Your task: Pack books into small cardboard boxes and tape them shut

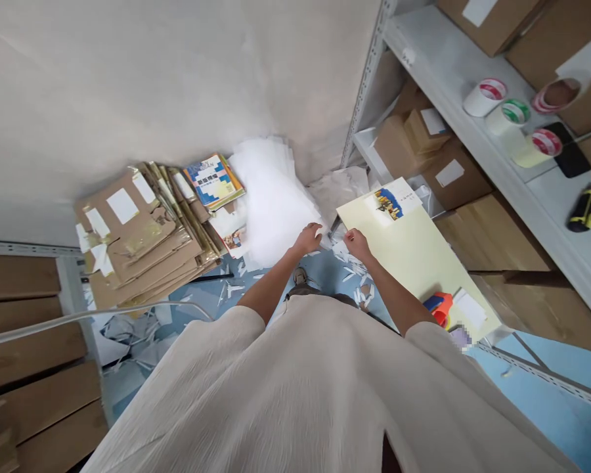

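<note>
I look down over a white shirt at both arms stretched forward. My left hand (pixel 308 238) rests on the near edge of a stack of white bubble mailers (pixel 273 197) piled on the floor, fingers curled down on the top one. My right hand (pixel 357 243) is by the left edge of a pale yellow table top (pixel 414 256), fingers bent; what it grips is too small to make out. A book with a blue picture (pixel 393 201) lies at the table's far end.
Flattened cardboard boxes (pixel 138 236) and colourful books (pixel 213 180) lie at the left on the blue floor with paper scraps (pixel 354 272). An orange tape dispenser (pixel 438 307) sits on the table. The metal shelf (pixel 473 112) at right holds tape rolls (pixel 515 113), boxes, a yellow-black tool (pixel 585 207).
</note>
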### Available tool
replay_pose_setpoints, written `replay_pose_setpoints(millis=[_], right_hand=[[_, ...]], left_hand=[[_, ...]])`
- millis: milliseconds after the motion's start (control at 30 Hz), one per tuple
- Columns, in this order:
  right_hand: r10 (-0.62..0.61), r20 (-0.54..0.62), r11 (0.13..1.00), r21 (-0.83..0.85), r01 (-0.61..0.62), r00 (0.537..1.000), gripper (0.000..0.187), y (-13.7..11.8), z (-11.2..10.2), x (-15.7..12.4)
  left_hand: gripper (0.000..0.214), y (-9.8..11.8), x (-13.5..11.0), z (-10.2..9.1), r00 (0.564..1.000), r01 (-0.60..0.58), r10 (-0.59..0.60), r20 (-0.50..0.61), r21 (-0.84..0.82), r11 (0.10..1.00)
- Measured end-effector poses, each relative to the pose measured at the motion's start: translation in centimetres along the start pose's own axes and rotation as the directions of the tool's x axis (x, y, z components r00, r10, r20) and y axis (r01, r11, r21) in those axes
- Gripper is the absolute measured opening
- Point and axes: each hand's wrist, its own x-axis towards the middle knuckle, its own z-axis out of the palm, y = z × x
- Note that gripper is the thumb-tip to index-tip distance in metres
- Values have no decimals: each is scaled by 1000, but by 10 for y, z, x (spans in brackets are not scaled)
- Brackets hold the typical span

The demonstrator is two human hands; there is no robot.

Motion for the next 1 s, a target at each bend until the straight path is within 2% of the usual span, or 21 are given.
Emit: replay_pose_setpoints(millis=[100,200,300,400,500,600,767,1000], right_hand=[[17,85,993,115,-27,996,11,-34,35,22],[13,118,986,165,-33,993,18,-64,67,40],[-1,89,988,155,-13,996,29,-86,90,59],[19,1,996,92,-19,1000,45,-98,101,81],[52,-49,999,12,-52,997,59,-104,106,105],[69,-48,996,-51,-71,996,63,-107,111,128],[76,-72,997,10,-76,994,51,-114,119,152],[183,-106,983,45,-179,977,30,-122,115,157]], left_hand=[[58,-44,-11,-27,997,71,-71,-19,-14,997],[57,-85,-23,-48,989,135,-135,-62,-8,991],[58,-117,-34,-63,976,197,-196,-98,7,980],[65,-138,-41,-71,971,222,-219,-96,28,975],[72,-148,-44,-74,968,246,-244,-67,33,969],[72,-153,-45,-74,965,260,-260,-37,9,965],[71,-153,-45,-74,971,238,-238,-26,-20,971],[68,-150,-49,-71,972,236,-236,-3,5,972]])
